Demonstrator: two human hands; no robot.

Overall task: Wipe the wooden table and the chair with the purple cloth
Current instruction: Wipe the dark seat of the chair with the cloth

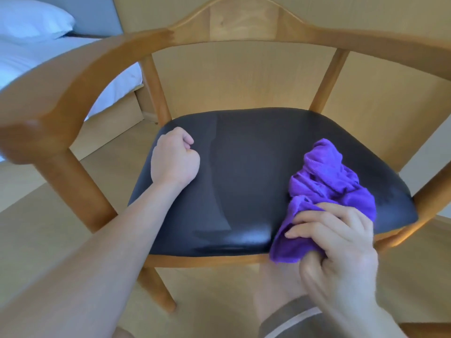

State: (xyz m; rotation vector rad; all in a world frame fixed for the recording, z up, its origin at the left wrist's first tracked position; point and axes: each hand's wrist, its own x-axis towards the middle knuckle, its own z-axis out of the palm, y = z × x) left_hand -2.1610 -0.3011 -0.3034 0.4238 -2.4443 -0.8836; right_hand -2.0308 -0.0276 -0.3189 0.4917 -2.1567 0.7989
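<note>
purple cloth (327, 191) partly hidden under right hand (341, 250), chair (73, 98) armrests cut off by edges

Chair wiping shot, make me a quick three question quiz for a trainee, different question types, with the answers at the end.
1. True or false: the left hand holds the cloth.
2. Multiple choice: where does the cloth lie? A) on the armrest B) on the right part of the seat C) on the floor
3. Fill in: the left hand is a fist resting on the ____ side of the seat.

Key:
1. False. The right hand grips the cloth; the left holds nothing.
2. B. It is bunched on the dark seat, its near end in the right hand at the front edge.
3. Left.
</note>
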